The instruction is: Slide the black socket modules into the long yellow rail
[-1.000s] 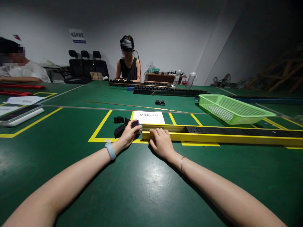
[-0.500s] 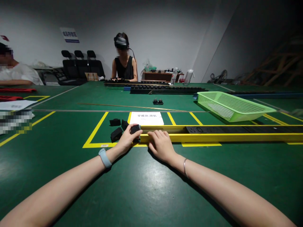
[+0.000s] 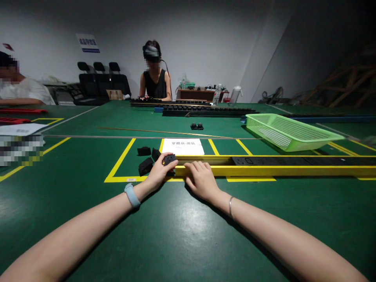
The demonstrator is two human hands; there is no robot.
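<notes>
A long yellow rail lies across the table, a channel along its top. Black socket modules fill the channel from its middle to the right; its left stretch is bare. At the left end, my left hand pinches a black socket module, its slotted face up, against the rail's opening. My right hand rests closed over the rail's near wall, fingers curled on its top edge. Several loose black modules lie just left of my left hand.
A white paper label lies behind the rail. Farther right stands a green plastic basket. Two small black parts and a thin rod lie beyond. Black strips cross the far side, where another person sits.
The module in my left hand has tipped so that its slotted face now shows, level with the rail's end. My right hand stays on the rail.
</notes>
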